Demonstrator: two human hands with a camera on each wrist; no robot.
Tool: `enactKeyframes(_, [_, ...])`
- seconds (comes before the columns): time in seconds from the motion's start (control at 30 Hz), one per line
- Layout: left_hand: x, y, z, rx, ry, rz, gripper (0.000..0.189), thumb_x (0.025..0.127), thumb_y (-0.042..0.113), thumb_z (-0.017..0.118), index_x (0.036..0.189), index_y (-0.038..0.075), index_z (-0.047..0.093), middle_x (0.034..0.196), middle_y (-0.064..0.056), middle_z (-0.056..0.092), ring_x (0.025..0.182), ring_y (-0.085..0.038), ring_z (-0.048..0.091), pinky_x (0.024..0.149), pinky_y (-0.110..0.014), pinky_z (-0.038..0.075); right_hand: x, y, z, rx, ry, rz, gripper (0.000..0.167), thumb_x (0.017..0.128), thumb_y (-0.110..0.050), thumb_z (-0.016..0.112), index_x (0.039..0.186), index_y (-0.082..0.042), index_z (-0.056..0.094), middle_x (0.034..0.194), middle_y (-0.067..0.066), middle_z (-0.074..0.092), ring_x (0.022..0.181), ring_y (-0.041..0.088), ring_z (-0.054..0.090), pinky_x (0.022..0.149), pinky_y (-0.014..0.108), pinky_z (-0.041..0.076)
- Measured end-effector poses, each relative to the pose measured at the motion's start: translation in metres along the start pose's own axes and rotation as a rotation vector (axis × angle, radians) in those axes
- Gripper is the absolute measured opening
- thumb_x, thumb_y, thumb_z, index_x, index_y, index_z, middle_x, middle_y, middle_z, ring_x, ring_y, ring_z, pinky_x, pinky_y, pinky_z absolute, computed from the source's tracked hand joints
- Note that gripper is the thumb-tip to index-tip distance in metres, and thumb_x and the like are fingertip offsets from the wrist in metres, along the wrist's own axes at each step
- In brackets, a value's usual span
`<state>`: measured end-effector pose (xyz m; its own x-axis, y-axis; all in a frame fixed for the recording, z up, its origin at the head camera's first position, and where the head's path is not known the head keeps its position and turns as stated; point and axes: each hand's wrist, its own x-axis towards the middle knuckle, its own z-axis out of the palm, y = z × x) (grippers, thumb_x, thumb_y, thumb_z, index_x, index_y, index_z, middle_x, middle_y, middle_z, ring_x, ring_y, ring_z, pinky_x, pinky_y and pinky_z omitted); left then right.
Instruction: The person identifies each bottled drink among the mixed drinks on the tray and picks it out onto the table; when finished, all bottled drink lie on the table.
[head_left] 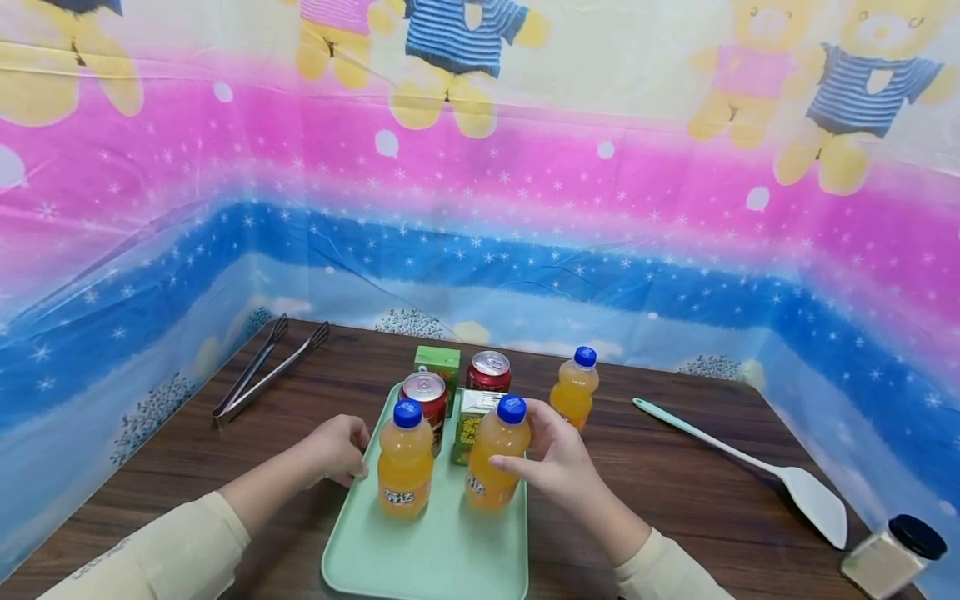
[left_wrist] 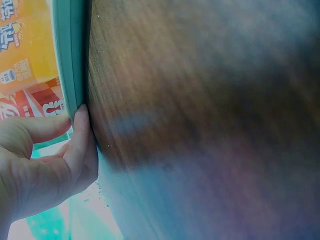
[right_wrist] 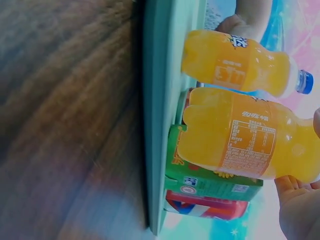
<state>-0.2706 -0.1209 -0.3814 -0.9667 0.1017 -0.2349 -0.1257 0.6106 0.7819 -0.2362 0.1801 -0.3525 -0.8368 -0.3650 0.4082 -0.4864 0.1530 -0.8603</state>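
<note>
My left hand [head_left: 333,450] pinches the left rim of the pale green tray [head_left: 420,567], thumb inside and fingers outside in the left wrist view. With curled fingers and thumb my right hand [head_left: 558,458] grips an orange soda bottle [head_left: 491,487] around its upper part. That bottle is upright with a blue cap, its base close over the tray's right side. A second orange soda bottle [head_left: 405,479] stands to its left on the tray. Behind the two bottles are a red soda can [head_left: 426,387] and a green drink carton with a yellow flower [head_left: 467,432].
Another green carton [head_left: 438,358] and red can [head_left: 489,375] stand at the tray's far end. A third orange soda bottle [head_left: 573,396] is on the table right of the tray. Metal tongs [head_left: 262,375] lie far left; a white spatula [head_left: 810,496] and black-lidded jar [head_left: 888,558] are right.
</note>
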Motion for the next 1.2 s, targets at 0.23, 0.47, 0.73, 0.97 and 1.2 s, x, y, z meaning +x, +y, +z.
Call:
enactKeyframes(0.23, [-0.001, -0.001, 0.000, -0.011, 0.001, 0.019, 0.030, 0.070, -0.017, 0.068, 0.090, -0.005, 0.050, 0.081, -0.015, 0.049, 0.065, -0.023, 0.058, 0.056, -0.036, 0.057, 0.001, -0.003, -0.007, 0.007, 0.019, -0.028, 0.056, 0.074, 0.002, 0.076, 0.123, -0.004, 0.050, 0.119, 0.010, 0.059, 0.107, 0.021, 0.059, 0.091, 0.034, 0.048])
enactKeyframes(0.47, [0.000, -0.001, 0.000, 0.001, -0.006, 0.026, 0.029, 0.072, -0.016, 0.068, 0.092, -0.005, 0.050, 0.082, -0.016, 0.049, 0.066, -0.023, 0.057, 0.057, -0.036, 0.057, -0.002, -0.008, -0.016, 0.016, 0.031, -0.026, 0.058, 0.074, 0.002, 0.076, 0.125, -0.006, 0.049, 0.121, 0.009, 0.058, 0.111, 0.020, 0.057, 0.093, 0.034, 0.047])
enactKeyframes(0.73, [0.000, 0.000, 0.000, 0.004, -0.003, 0.017, 0.029, 0.071, -0.016, 0.068, 0.091, -0.004, 0.051, 0.082, -0.015, 0.050, 0.067, -0.024, 0.057, 0.057, -0.036, 0.057, -0.007, -0.007, -0.027, -0.005, 0.049, -0.056, 0.057, 0.074, 0.001, 0.076, 0.125, -0.005, 0.050, 0.120, 0.010, 0.059, 0.109, 0.023, 0.058, 0.091, 0.034, 0.049])
enactKeyframes(0.97, [0.000, -0.001, 0.001, 0.014, 0.004, 0.011, 0.029, 0.071, -0.015, 0.069, 0.091, -0.003, 0.052, 0.082, -0.014, 0.051, 0.067, -0.024, 0.057, 0.057, -0.035, 0.057, -0.011, -0.005, -0.036, -0.006, 0.072, -0.054, 0.056, 0.074, 0.001, 0.076, 0.124, -0.003, 0.050, 0.122, 0.011, 0.058, 0.110, 0.024, 0.057, 0.091, 0.034, 0.048])
enactKeyframes(1.2, [-0.001, -0.002, 0.001, 0.015, 0.001, 0.039, 0.029, 0.071, -0.015, 0.068, 0.091, -0.004, 0.051, 0.082, -0.015, 0.050, 0.067, -0.023, 0.057, 0.057, -0.037, 0.057, -0.016, -0.003, -0.041, -0.024, 0.106, -0.019, 0.058, 0.074, -0.002, 0.077, 0.125, -0.005, 0.050, 0.122, 0.010, 0.058, 0.111, 0.022, 0.057, 0.090, 0.033, 0.048])
